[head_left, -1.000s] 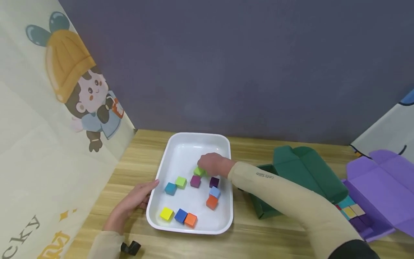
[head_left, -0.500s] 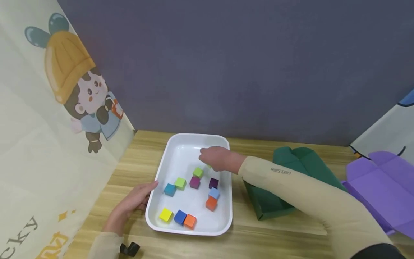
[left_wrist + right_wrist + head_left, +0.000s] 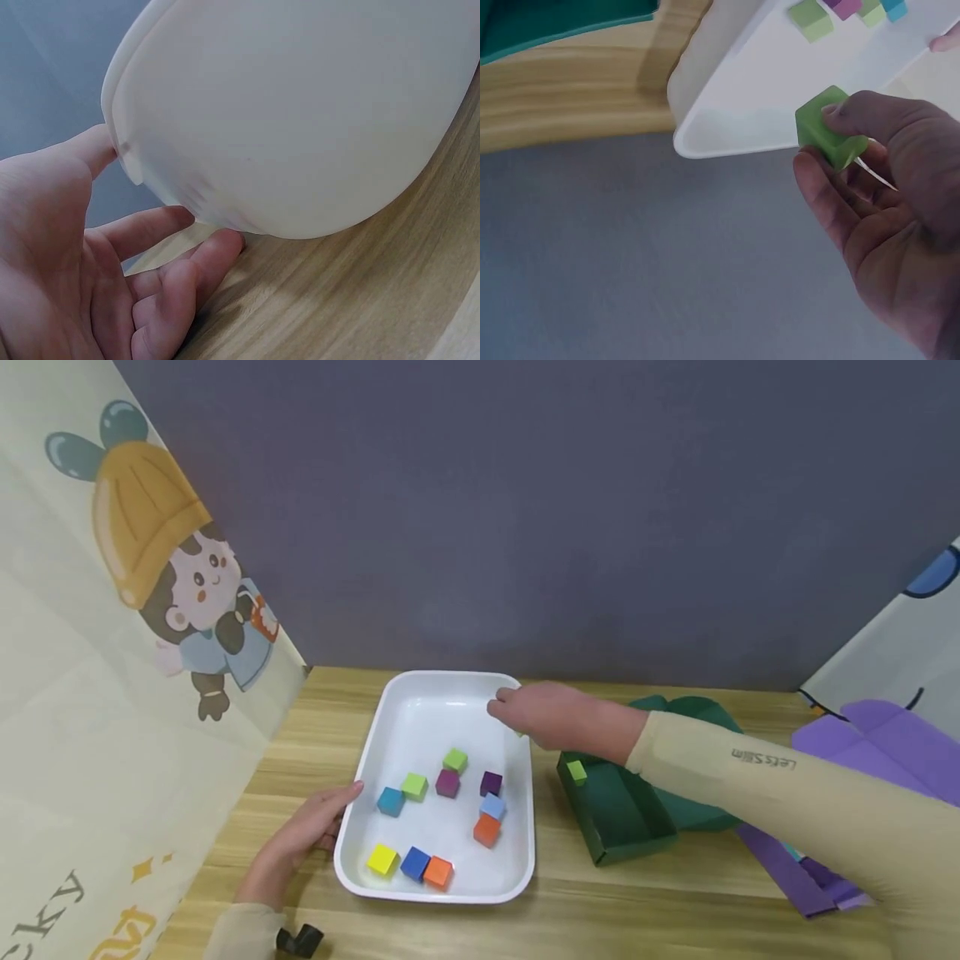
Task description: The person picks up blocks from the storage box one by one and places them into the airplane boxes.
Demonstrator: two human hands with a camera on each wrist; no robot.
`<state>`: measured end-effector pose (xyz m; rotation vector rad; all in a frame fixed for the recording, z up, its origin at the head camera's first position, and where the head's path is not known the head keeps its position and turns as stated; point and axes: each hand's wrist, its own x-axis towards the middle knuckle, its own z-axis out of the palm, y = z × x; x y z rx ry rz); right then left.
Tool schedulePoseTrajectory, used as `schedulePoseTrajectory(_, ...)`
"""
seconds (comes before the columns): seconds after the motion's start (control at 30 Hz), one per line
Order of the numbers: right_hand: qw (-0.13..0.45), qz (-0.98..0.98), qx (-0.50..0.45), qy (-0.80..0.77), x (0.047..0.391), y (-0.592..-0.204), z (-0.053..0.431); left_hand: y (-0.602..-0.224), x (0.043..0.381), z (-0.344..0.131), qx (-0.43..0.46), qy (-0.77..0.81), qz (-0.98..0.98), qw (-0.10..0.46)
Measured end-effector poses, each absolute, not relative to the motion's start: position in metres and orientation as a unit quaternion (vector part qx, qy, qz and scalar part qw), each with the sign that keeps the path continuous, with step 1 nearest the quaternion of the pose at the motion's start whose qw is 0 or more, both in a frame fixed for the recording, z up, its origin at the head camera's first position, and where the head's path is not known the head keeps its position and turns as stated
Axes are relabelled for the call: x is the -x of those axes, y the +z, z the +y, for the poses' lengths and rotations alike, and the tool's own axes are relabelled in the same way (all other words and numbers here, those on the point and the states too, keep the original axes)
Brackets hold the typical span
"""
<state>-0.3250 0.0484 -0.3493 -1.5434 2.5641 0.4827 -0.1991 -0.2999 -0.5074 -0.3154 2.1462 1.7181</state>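
Right hand [image 3: 551,717], fingers and thumb pinching a green cube [image 3: 811,125] over the right rim of the tray [image 3: 412,731], left hand [image 3: 309,823], relaxed fingers touching the tray's left side, other cubes [image 3: 447,783] inside, green box [image 3: 626,827] nearby on the desk [image 3: 585,914]

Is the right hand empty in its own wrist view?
No, the right hand pinches a green block between its thumb and fingers.
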Motion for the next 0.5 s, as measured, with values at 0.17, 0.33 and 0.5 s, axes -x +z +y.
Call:
schedulePoseTrajectory(0.17,0.023,0.85,0.511,0.123,0.315,-0.338,0.072,-0.507,0.2,-0.298,0.122,0.603,0.766,0.183)
schedulePoseTrajectory(0.33,-0.008,0.848,0.525,0.077,0.308,-0.338,0.096,-0.507,0.199,-0.298,0.118,0.606,0.764,0.187)
schedulePoseTrajectory(0.5,0.005,0.857,0.512,0.062,0.308,-0.344,0.119,-0.507,0.198,-0.298,0.117,0.609,0.763,0.183)
